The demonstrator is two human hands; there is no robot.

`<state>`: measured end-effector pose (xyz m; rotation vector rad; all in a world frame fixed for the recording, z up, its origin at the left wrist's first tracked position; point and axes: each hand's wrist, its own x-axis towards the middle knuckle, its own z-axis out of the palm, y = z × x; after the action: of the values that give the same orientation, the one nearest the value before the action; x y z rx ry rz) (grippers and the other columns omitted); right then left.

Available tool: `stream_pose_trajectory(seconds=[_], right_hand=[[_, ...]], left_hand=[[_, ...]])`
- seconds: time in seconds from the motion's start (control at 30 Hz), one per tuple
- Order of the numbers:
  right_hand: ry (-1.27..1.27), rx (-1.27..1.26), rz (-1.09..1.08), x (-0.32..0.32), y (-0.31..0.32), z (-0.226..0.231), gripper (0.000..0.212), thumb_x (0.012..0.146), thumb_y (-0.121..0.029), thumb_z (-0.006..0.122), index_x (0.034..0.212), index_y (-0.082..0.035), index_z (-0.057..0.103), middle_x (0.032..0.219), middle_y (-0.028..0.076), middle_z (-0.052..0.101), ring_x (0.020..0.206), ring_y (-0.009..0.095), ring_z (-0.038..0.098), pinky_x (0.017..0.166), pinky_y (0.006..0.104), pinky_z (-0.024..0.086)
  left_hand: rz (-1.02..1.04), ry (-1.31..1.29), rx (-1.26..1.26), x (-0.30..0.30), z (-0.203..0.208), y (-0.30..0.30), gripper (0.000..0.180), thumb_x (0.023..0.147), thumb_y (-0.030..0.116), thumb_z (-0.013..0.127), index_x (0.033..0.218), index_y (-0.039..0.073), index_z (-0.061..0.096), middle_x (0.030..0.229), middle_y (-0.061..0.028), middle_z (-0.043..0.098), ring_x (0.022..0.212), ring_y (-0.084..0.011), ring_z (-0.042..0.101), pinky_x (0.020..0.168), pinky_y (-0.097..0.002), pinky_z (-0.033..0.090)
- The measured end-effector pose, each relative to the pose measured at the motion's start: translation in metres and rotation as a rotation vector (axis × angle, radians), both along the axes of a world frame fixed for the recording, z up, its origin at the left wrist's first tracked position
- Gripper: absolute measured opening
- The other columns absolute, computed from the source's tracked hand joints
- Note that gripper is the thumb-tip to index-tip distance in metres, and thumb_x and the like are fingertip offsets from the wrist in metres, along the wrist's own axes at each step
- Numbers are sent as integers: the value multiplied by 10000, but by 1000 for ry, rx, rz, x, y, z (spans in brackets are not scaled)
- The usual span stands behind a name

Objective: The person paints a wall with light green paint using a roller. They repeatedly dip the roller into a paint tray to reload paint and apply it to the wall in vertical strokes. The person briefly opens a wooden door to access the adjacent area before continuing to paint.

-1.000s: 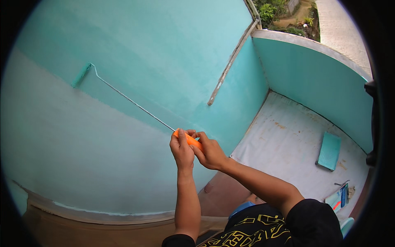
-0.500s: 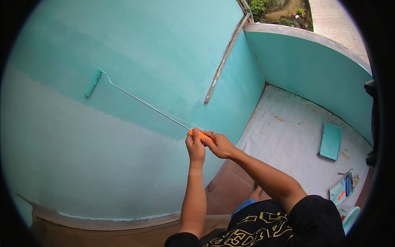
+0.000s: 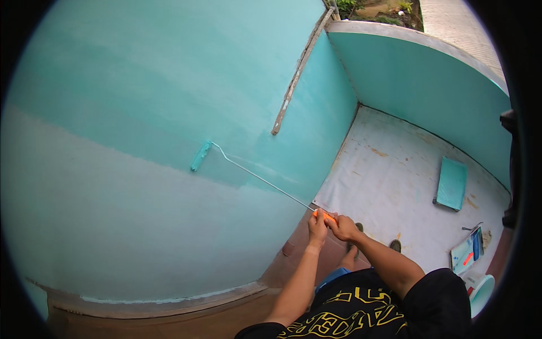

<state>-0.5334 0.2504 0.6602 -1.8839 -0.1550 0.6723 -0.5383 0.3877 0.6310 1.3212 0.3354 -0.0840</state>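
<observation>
A paint roller point(image 3: 201, 156) coated in turquoise rests against the wall point(image 3: 113, 209), at the border between fresh turquoise paint above and a paler surface below. Its long, thin metal rod runs down to the right into an orange handle. My left hand point(image 3: 317, 227) is closed round the front of this handle. Just behind it, my right hand point(image 3: 343, 228) grips the handle's rear end. Both arms reach forward from the lower edge.
A turquoise-coated paint tray point(image 3: 451, 183) lies on a white floor sheet point(image 3: 389, 169) at right. Nearer are a second tray point(image 3: 466, 254) with tools and a white bucket point(image 3: 481, 295). A wooden strip point(image 3: 299, 73) sticks to the wall; a low curved turquoise wall point(image 3: 429, 85) bounds the far side.
The roller has moved right and down along the wall. Both hands have come lower and to the right with the handle, still holding it.
</observation>
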Motion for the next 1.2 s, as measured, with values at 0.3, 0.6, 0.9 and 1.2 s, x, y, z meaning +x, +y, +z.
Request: stream_pose_trajectory(seconds=[0.3, 0.6, 0.9, 1.2], right_hand=[[-86, -96, -143, -34, -31, -33, 586, 923, -546, 495, 886, 0, 703, 809, 283, 665, 838, 461, 650, 774, 511, 500], [-67, -298, -117, -61, -43, -64, 597, 930, -555, 464, 889, 5, 667, 831, 292, 662, 842, 461, 649, 768, 527, 494], [-303, 124, -214, -27, -4, 12, 494, 950, -469, 516, 988, -14, 703, 684, 236, 643, 667, 436, 647, 639, 498, 512], [-411, 136, -129, 68, 64, 103, 588, 946, -520, 501, 853, 32, 682, 713, 240, 655, 693, 432, 641, 649, 514, 490]], left_hand=[[-17, 212, -227, -29, -28, -35, 301, 1060, 332, 436, 961, 65, 533, 874, -67, 601, 803, -162, 616, 745, -277, 538], [-7, 330, -338, -52, -52, -51, 298, 1061, 324, 432, 967, 52, 509, 877, -90, 600, 832, -205, 627, 799, -323, 548], [-55, -98, 204, -20, 50, -21, 339, 1068, 313, 419, 946, 15, 524, 824, -91, 637, 886, -226, 674, 827, -333, 529], [18, -310, 278, 67, 172, 38, 365, 1071, 347, 394, 929, 28, 502, 796, -108, 619, 902, -272, 665, 856, -369, 523]])
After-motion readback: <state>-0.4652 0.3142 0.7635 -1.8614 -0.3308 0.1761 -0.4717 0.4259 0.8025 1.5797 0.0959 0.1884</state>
